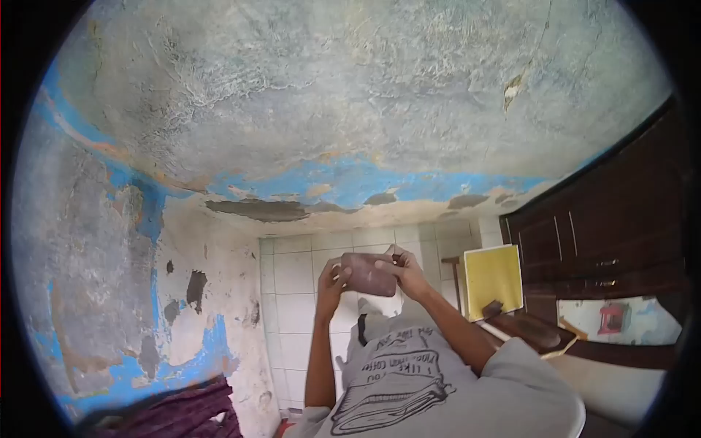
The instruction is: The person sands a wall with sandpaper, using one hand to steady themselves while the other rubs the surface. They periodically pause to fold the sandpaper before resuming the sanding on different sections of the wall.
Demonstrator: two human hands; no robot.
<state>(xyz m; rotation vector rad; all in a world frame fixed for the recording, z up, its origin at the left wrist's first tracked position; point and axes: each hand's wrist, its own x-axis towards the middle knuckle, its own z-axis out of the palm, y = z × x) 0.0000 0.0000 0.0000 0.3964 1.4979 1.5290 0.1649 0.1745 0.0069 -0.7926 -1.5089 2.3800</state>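
In front of my body I hold a reddish-brown rectangular sheet, which looks like sandpaper (367,276), between both hands. My left hand (331,282) is closed on its left edge, thumb on the near face. My right hand (407,274) pinches the upper right part, its thumb lying across the sheet and its fingers mostly behind. The sheet is slightly tilted, and its back is hidden from me. It is held up above the tiled floor, apart from the wall.
Ahead rises a rough grey wall (350,95) with flaking blue paint; another patchy wall (197,270) is at left. Dark wooden cabinets (613,226) stand at right, near a yellow panel (493,274) with a dark lump on it. Purple cloth (193,410) lies lower left. White tiles (288,314) cover the floor.
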